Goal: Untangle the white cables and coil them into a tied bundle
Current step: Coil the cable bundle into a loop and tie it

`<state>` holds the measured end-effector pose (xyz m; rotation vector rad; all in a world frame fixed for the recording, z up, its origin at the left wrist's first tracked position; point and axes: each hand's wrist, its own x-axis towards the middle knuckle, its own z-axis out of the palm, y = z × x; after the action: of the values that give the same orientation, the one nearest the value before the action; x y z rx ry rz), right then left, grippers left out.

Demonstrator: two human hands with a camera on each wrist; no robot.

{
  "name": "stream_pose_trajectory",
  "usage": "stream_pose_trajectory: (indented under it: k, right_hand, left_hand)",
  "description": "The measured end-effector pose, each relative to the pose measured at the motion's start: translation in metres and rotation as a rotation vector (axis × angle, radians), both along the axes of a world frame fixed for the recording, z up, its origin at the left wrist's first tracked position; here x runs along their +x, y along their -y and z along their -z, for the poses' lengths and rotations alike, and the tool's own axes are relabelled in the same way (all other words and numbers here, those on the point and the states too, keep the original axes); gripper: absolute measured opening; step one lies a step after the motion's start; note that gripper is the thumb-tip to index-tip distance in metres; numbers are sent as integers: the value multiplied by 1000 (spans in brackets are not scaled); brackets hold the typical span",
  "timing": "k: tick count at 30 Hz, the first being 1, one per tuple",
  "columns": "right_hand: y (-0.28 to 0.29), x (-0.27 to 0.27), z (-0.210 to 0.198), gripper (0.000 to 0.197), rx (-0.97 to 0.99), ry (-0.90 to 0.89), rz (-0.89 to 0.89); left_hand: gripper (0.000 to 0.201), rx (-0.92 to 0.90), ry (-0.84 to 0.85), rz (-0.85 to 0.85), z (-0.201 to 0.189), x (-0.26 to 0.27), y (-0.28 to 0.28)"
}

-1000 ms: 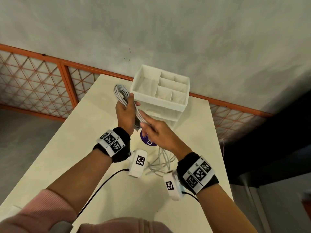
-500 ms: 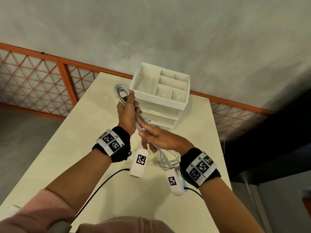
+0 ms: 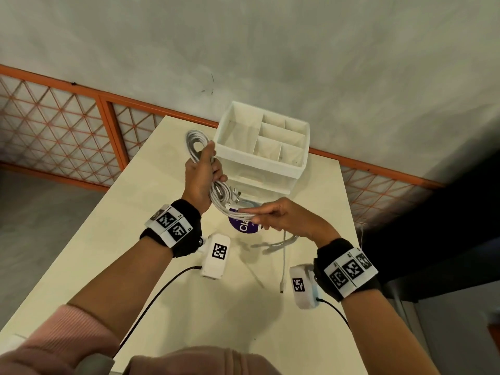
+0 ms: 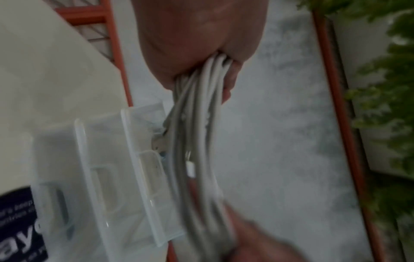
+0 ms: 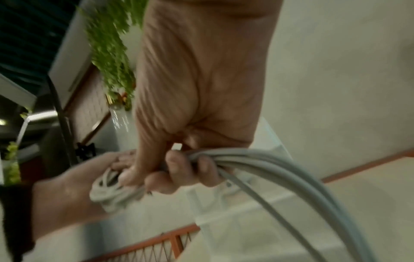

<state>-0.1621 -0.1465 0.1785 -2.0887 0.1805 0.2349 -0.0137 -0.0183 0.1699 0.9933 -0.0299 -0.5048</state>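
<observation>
Gripping the white cables (image 3: 195, 143) as one looped bundle, the left hand (image 3: 200, 180) is closed around the middle of the coil, thumb laid along it. One loop end stands out beyond the grip on the far side, and the strands trail out of the near side of the fist toward the right hand (image 3: 286, 217). There the strands are pinched between the right thumb and curled fingers (image 5: 179, 168), just beside the left fist; several small plug ends are seen between the two grips, too many and too small to be counted. Below the right-hand grip, one loose length of cable (image 3: 284, 255) hangs down to the table (image 3: 108, 239), ending in a single plug. Under the two grips one round purple label (image 3: 243, 227) is seen, on which only the white letters "Cla" can be read. Beyond the grips one white organiser (image 3: 259, 147) with five open compartments is set on the table. Square black-and-white marker tags are worn on both wristbands.
</observation>
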Motion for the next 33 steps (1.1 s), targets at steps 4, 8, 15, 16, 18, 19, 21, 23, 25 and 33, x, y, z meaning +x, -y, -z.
stream_pose_trajectory:
  k: [4, 8, 15, 16, 18, 19, 21, 23, 25, 33]
  right_hand:
    - [1, 5, -31, 30, -65, 126, 55]
    - [-6, 12, -46, 21, -206, 262, 109]
    - [-20, 13, -53, 54, -370, 305, 76]
    - [-20, 15, -54, 58, -389, 320, 64]
    - [-22, 18, -52, 68, -444, 370, 49]
    - [-23, 19, -51, 73, -484, 393, 43]
    - [-27, 18, -49, 76, -544, 423, 45]
    - [-28, 18, -48, 76, -643, 460, 57]
    - [-26, 19, -46, 80, -702, 475, 48]
    - [3, 8, -51, 47, -319, 101, 148]
  left_hand:
    - [33, 118, 236, 187, -4, -13, 2]
    - [38, 156, 315, 365, -9, -28, 6]
    - [40, 214, 323, 496, -13, -34, 2]
    - [39, 204, 315, 526, -14, -36, 1]
    - [36, 188, 293, 575, -15, -39, -1]
    - [35, 201, 294, 594, -14, -39, -1]
    - [37, 257, 326, 634, -13, -38, -2]
    - [44, 329, 370, 684, -13, -38, -3]
    - [52, 424, 456, 727, -14, -41, -5]
    - [36, 417, 452, 859, -5, -33, -14]
